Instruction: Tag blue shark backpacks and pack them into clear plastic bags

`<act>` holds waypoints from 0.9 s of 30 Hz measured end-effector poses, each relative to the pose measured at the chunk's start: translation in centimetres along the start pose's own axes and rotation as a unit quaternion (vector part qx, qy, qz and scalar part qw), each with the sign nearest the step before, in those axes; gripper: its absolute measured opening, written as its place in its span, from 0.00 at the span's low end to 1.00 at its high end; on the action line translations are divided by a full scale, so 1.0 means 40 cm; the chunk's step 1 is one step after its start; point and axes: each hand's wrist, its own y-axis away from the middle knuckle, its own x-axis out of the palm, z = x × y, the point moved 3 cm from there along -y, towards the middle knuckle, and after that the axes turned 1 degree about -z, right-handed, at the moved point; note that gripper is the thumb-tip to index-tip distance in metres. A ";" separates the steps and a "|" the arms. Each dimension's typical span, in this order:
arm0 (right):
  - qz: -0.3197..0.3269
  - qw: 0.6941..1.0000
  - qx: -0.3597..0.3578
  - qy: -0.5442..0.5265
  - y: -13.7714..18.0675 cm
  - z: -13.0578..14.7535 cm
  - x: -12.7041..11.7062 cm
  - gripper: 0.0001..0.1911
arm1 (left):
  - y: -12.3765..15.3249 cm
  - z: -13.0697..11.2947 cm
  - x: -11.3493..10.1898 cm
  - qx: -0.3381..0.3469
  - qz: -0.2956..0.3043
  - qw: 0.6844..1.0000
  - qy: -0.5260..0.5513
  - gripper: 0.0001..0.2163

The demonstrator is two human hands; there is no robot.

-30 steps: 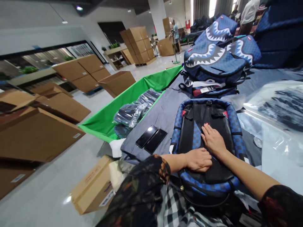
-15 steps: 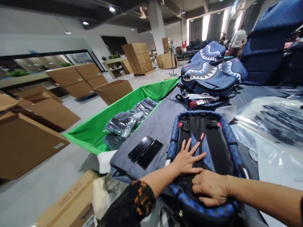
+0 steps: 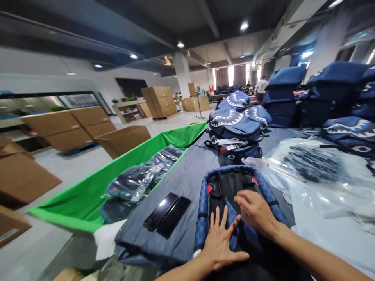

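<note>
A blue-checked backpack (image 3: 217, 195) lies before me with its black back panel up and its padded blue straps around the edge. My left hand (image 3: 221, 238) rests flat on the panel's lower left, fingers spread, holding nothing. Higher up and to the right, my right hand (image 3: 254, 210) is over the panel with its fingers curled together. Whatever those fingers may hold is hidden. The backpack's lower end is in shadow and partly behind my forearms. Left of the backpack, two black phones (image 3: 168, 214) lie side by side on the grey cloth-covered table (image 3: 187, 175).
Shark-mouth backpacks (image 3: 234, 121) are piled beyond, with tall stacks of blue bags (image 3: 284, 97) at the back right. Clear plastic bags (image 3: 310, 160) lie to the right. A green-walled bin (image 3: 73, 195) with wrapped bags borders the table's left. Cartons (image 3: 67, 125) stand on the floor.
My right hand has moved from the lower panel up to its upper middle, its fist loosening somewhat. The left hand stays spread on the panel. The view has tilted up.
</note>
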 end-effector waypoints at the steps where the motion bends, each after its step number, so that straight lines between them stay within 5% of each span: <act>1: 0.014 0.997 0.077 0.017 -0.002 -0.021 0.006 0.21 | 0.008 -0.011 -0.018 0.006 0.017 1.000 0.005 0.50; 4: 0.062 0.984 0.164 0.025 0.002 -0.044 0.062 0.23 | -0.031 -0.040 -0.101 -0.019 0.050 0.999 -0.001 0.48; 8: 0.072 0.980 0.184 -0.012 0.000 -0.061 0.098 0.18 | -0.166 -0.063 -0.164 -0.039 -0.067 0.996 -0.041 0.38; 11: 0.039 0.969 0.239 -0.041 0.010 -0.155 0.036 0.17 | -0.229 -0.048 -0.105 -0.020 -0.094 0.995 -0.021 0.34; 16: -0.007 0.919 0.393 -0.018 0.084 -0.442 -0.064 0.19 | -0.229 -0.012 -0.018 -0.015 -0.063 0.998 0.008 0.36; 20: 0.037 0.892 0.451 0.002 0.125 -0.597 -0.003 0.08 | -0.218 -0.010 -0.027 -0.016 -0.064 0.998 0.006 0.37; 24: 0.099 0.875 0.474 -0.020 0.146 -0.676 0.066 0.13 | -0.217 -0.010 -0.030 -0.016 -0.058 0.998 0.011 0.37; 27: 0.131 0.870 0.471 -0.063 0.161 -0.750 0.056 0.17 | -0.215 -0.011 -0.029 -0.025 -0.052 0.998 0.021 0.36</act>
